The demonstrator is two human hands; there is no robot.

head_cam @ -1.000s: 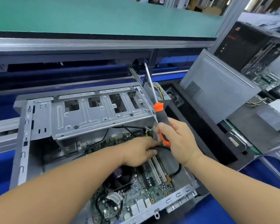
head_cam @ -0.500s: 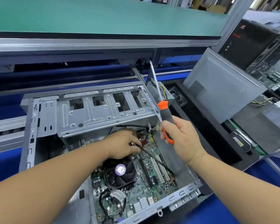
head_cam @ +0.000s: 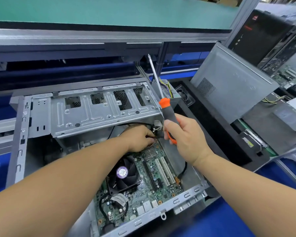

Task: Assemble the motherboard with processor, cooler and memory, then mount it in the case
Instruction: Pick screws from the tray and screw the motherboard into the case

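The left hand [head_cam: 140, 139] pinches a black cable [head_cam: 182, 171] under the drive cage [head_cam: 99, 113] edge; the right hand [head_cam: 186, 139] grips a screwdriver [head_cam: 167, 115] above the case [head_cam: 186, 195].

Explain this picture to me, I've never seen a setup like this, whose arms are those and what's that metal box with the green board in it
The camera is worn on a person's head, so you look down along their own two arms. The metal box is an open computer case lying on its side at a workbench. Inside it sits the motherboard, the green circuit board, with a black cooler fan already on it. The right hand grips an orange and grey screwdriver, its tip pointing up and away from the board. The left hand reaches in at the board's far edge, fingers around some small black cables; exactly what it pinches is hidden. To the right stand other grey cases.
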